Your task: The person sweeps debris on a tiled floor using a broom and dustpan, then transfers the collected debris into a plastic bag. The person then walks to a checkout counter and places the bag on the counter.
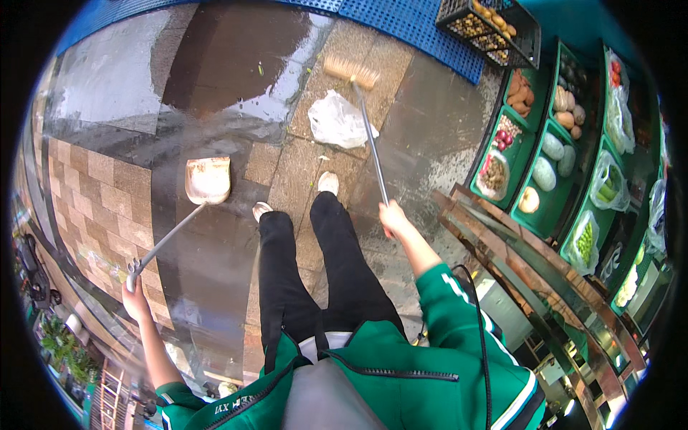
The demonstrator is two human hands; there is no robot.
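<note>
My left hand (135,299) is closed around the grey handle of a long-handled dustpan (208,180). The pan's pale, brown-stained scoop is out on the paving ahead and left of my feet. In my right hand (394,217) is the metal pole of a broom (352,71), whose straw-coloured bristles rest on the tiles farther ahead. A crumpled white plastic bag (338,119) lies on the ground between the bristles and my shoes, partly behind the pole. Small leaf scraps (260,68) and a pale bit (323,157) are scattered nearby.
Wet paving (226,123) with puddles stretches ahead. Blue perforated matting (387,24) borders the far side, with a black crate (486,29) of potatoes at its edge. To my right rise green vegetable bins (516,188) and a metal-edged stand (527,252). Potted plants (64,344) stand far left.
</note>
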